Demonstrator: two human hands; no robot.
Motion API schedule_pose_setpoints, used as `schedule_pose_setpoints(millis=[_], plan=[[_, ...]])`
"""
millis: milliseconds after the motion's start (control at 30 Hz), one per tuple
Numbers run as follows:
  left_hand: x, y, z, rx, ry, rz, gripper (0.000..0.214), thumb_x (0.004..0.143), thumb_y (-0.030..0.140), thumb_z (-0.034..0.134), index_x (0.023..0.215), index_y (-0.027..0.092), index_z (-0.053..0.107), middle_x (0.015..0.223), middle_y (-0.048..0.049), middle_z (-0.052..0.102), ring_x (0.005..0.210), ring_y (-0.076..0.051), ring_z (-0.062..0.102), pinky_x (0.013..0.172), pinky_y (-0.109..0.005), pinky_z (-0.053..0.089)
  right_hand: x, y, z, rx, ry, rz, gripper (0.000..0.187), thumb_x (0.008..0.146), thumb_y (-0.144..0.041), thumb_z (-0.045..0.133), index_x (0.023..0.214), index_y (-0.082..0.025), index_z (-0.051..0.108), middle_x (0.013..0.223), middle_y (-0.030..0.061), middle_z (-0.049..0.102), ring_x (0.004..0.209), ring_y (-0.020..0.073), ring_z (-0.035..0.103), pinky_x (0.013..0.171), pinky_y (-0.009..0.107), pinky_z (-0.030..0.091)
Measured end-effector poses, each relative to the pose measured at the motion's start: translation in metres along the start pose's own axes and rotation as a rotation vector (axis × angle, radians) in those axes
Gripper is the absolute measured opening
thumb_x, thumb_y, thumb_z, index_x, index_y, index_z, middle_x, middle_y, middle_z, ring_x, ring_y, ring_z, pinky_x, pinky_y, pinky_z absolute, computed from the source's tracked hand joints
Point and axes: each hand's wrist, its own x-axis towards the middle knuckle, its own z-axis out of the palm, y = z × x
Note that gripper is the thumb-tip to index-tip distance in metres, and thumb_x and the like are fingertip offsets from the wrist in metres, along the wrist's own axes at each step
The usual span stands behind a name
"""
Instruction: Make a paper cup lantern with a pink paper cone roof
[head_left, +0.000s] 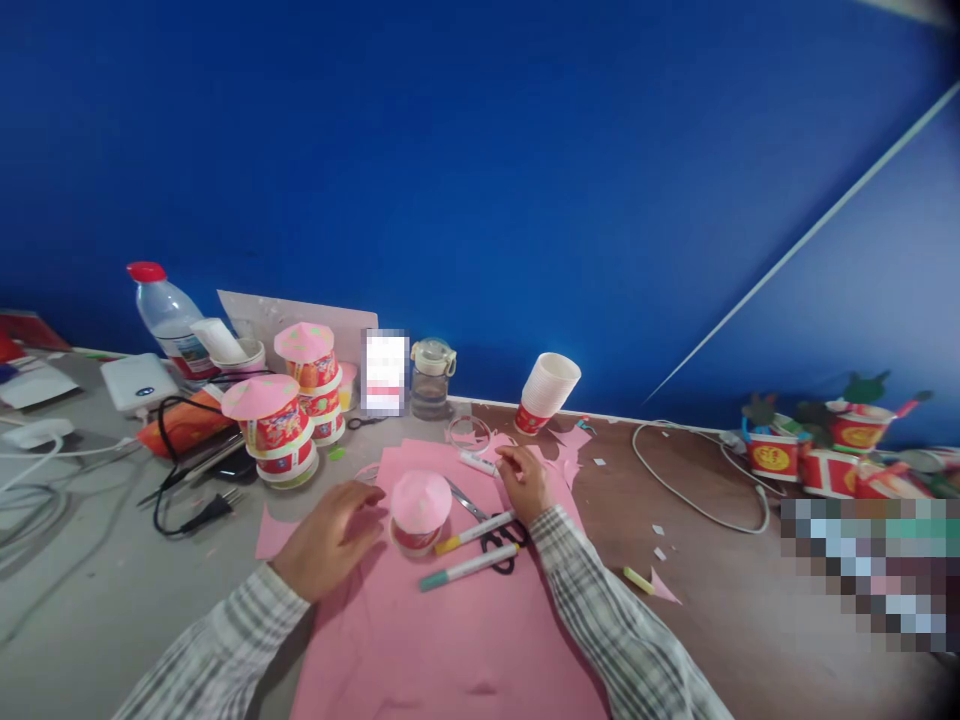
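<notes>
A small paper cup with a pink cone-shaped paper roof (421,503) stands on the pink paper sheet (480,650). My left hand (334,540) is just left of that cup, fingers apart and holding nothing. Over the sheet's upper right, my right hand (525,482) has its fingers closed at the end of a white tube (477,463), which looks like a marker or glue stick. Between my hands lie a yellow-tipped marker (476,532), a green-tipped marker (470,568) and black-handled scissors (501,550), partly under the markers.
Stacked red cups with pink roofs (271,430) stand at left near a black plug cable (199,515). Behind are a bottle (169,315), a water jar (430,385) and a paper-cup stack (547,390). A white cable (675,510), paper scraps and decorated red cups (776,455) lie right.
</notes>
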Motion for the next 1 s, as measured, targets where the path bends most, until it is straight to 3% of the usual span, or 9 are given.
schedule_pose_setpoints(millis=[133, 333, 500, 667, 800, 1000], plan=[[-0.004, 0.006, 0.014, 0.047, -0.069, 0.096, 0.053, 0.053, 0.044, 0.064, 0.101, 0.027, 0.049, 0.099, -0.0047, 0.061, 0.09, -0.026, 0.05, 0.08, -0.041, 0.043, -0.002, -0.015, -0.012, -0.012, -0.13, -0.069, 0.014, 0.074, -0.019, 0.055, 0.079, -0.02, 0.068, 0.073, 0.003, 0.07, 0.064, 0.0177, 0.062, 0.056, 0.025, 0.049], [-0.005, 0.011, 0.024, 0.073, -0.052, 0.087, 0.08, 0.047, 0.053, 0.064, 0.117, 0.027, 0.035, 0.105, -0.0068, 0.059, 0.093, -0.031, 0.048, 0.078, -0.045, 0.043, -0.013, -0.032, -0.031, -0.079, -0.315, -0.153, 0.017, 0.071, -0.016, 0.059, 0.082, -0.024, 0.07, 0.077, 0.0012, 0.073, 0.073, 0.021, 0.063, 0.07, 0.032, 0.049], [-0.001, 0.02, 0.03, 0.074, -0.044, 0.037, 0.069, 0.042, 0.054, 0.065, 0.104, 0.028, 0.049, 0.093, -0.0054, 0.063, 0.086, -0.031, 0.052, 0.073, -0.045, 0.045, -0.003, -0.023, -0.036, -0.206, -0.335, -0.096, 0.013, 0.076, -0.017, 0.061, 0.088, -0.02, 0.068, 0.085, 0.0034, 0.07, 0.082, 0.0213, 0.062, 0.077, 0.035, 0.048], [0.001, 0.028, 0.034, 0.072, -0.001, 0.012, 0.053, 0.045, 0.052, 0.064, 0.091, 0.028, 0.057, 0.085, -0.0051, 0.064, 0.083, -0.03, 0.054, 0.07, -0.043, 0.046, 0.014, -0.007, -0.015, -0.33, -0.423, -0.005, 0.019, 0.09, -0.027, 0.053, 0.107, -0.018, 0.056, 0.112, 0.0052, 0.059, 0.093, 0.0197, 0.061, 0.081, 0.039, 0.051], [0.001, 0.03, 0.034, 0.094, 0.029, 0.01, 0.046, 0.048, 0.053, 0.062, 0.085, 0.027, 0.059, 0.081, -0.0053, 0.065, 0.08, -0.029, 0.055, 0.067, -0.041, 0.047, 0.015, -0.005, -0.002, -0.355, -0.495, 0.02, 0.022, 0.09, -0.026, 0.053, 0.11, -0.018, 0.054, 0.114, 0.0056, 0.058, 0.095, 0.0205, 0.061, 0.081, 0.04, 0.052], [0.002, 0.025, 0.034, 0.092, 0.016, 0.025, 0.043, 0.047, 0.053, 0.062, 0.081, 0.026, 0.061, 0.077, -0.0047, 0.065, 0.077, -0.029, 0.056, 0.063, -0.04, 0.047, 0.017, -0.005, -0.003, -0.311, -0.574, 0.026, 0.021, 0.09, -0.026, 0.053, 0.109, -0.018, 0.054, 0.113, 0.0054, 0.059, 0.093, 0.0199, 0.062, 0.079, 0.039, 0.053]])
